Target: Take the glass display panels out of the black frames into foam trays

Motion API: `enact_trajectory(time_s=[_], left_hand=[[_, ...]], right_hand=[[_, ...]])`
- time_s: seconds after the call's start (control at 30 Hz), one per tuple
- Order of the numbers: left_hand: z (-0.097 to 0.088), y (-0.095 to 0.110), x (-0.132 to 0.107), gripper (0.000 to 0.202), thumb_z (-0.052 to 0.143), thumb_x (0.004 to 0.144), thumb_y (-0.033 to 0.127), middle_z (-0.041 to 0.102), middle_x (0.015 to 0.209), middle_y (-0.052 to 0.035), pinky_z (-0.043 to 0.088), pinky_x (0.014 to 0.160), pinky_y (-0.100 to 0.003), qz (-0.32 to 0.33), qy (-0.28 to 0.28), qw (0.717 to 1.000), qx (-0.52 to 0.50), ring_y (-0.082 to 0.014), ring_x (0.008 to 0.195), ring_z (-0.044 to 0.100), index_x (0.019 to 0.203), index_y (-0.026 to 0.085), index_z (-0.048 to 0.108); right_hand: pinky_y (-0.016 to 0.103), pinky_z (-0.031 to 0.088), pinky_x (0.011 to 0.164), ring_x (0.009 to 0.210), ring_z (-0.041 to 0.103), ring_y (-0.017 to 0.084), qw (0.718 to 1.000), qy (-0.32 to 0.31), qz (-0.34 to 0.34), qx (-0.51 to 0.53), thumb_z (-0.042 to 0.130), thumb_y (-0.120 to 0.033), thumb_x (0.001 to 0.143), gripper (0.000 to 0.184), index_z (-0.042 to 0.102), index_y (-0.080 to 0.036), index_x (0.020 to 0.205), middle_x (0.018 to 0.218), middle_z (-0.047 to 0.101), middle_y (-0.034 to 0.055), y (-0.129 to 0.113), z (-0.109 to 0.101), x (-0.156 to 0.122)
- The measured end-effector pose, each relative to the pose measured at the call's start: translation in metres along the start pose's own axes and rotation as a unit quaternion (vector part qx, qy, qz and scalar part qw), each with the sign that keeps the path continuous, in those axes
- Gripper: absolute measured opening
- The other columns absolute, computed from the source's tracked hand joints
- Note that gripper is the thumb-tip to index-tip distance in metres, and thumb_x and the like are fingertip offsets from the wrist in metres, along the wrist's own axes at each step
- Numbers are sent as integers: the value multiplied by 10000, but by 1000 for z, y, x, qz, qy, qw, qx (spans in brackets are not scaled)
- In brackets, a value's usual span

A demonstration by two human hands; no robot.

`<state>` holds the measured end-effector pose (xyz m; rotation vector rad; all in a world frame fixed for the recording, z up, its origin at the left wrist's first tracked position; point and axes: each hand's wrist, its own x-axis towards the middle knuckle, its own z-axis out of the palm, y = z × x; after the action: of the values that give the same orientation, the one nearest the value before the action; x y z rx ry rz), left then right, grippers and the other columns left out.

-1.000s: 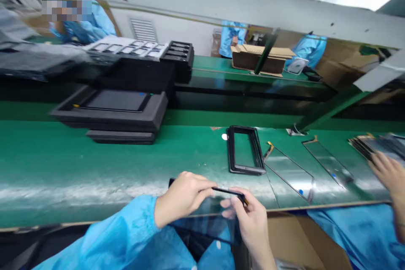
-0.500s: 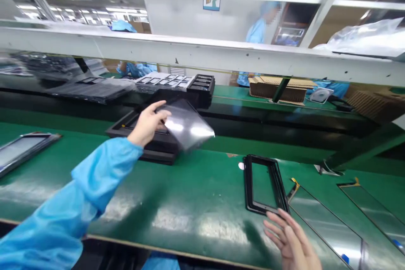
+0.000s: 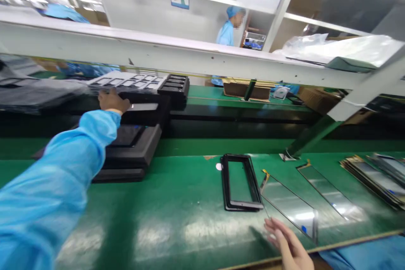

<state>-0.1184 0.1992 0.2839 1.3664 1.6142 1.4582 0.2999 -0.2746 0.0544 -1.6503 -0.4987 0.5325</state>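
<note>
Glossy panel (image 3: 144,106) shows at my left hand (image 3: 113,101), beyond the foam tray (image 3: 148,145); I cannot tell whether those fingers grip it. My right hand (image 3: 287,242), fingers parted, is near the black frames (image 3: 225,185).

My left hand (image 3: 114,101) is stretched over the dark foam trays (image 3: 149,145), beside a glossy, flat panel (image 3: 144,107); its grip is unclear. My empty right hand (image 3: 287,242) hovers above the shiny green counter (image 3: 177,219), near stacked black rectangular frames (image 3: 245,206) and a clear, yellow-tabbed sheet (image 3: 289,200).
</note>
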Motion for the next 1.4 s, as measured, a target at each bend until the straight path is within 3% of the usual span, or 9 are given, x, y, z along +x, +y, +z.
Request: enact_trajectory(time_s=[0.13,0.3,0.43,0.57,0.93,1.03,1.13,1.27,1.4], left_hand=[[59,-2,-51,181,735,999,308,755,1182,-75,605,964,-454,49,-195,970,137,-252,1085,727,1090,152,746],[164,-20,-178,214,728,1010,329,775,1064,-60,647,805,-385,99,-453,863,202,-197,884,754,1121,146,738],[228,-35,-243,297,703,1023,344,716,1290,-106,619,945,-472,131,-473,841,228,-259,1100,719,1267,174,699],[258,-40,-260,350,701,1022,351,679,1366,-119,603,980,-504,139,-459,842,248,-280,1160,696,1328,184,670],[261,-42,-264,345,704,1020,346,676,1368,-119,599,984,-507,116,-432,866,224,-281,1165,693,1322,183,673],[260,-35,-266,339,708,1017,333,666,1387,-120,594,995,-510,88,-431,882,171,-286,1187,684,1322,188,674],[252,-24,-264,312,707,1019,330,671,1377,-117,604,978,-495,47,-434,895,88,-278,1170,690,1295,186,685],[211,-13,-262,340,685,1025,314,756,1162,-99,657,830,-404,-23,-465,883,-50,-221,958,756,1325,156,675],[141,-17,-278,523,715,942,287,770,1081,-86,661,827,-337,-61,-462,871,-158,-178,892,760,1446,163,650]], right_hand=[[605,395,1225,1430,564,439,952,21,-137,-273,550,-703,896,673,780,-171,1239,1432,702,200,4,-32,57],[707,242,1259,1540,391,507,921,-4,-157,-357,547,-757,805,835,742,-112,1298,1583,557,249,29,-53,85],[675,281,1264,1535,423,474,896,-42,-174,-406,589,-712,859,808,685,-131,1413,1615,532,218,45,-76,52],[648,360,1251,1484,510,454,890,-32,-218,-399,744,-691,827,759,685,-244,1438,1571,607,137,51,-101,23],[501,661,894,1039,808,385,900,115,-235,-347,703,-536,854,329,879,-349,1059,1188,833,48,3,-113,8],[445,660,804,876,826,352,870,178,-312,-338,684,-569,888,367,871,-270,991,1032,854,96,-10,-119,4],[442,648,811,799,807,330,908,235,-260,-231,725,-606,888,555,794,-170,1225,943,838,136,-20,-116,-6],[311,603,554,580,715,213,986,121,-105,-36,880,-561,783,926,557,-145,1546,829,795,54,-31,-91,-19],[255,517,459,536,639,153,998,4,-30,63,925,-490,763,864,605,-198,1511,888,752,35,-44,-43,-33]])
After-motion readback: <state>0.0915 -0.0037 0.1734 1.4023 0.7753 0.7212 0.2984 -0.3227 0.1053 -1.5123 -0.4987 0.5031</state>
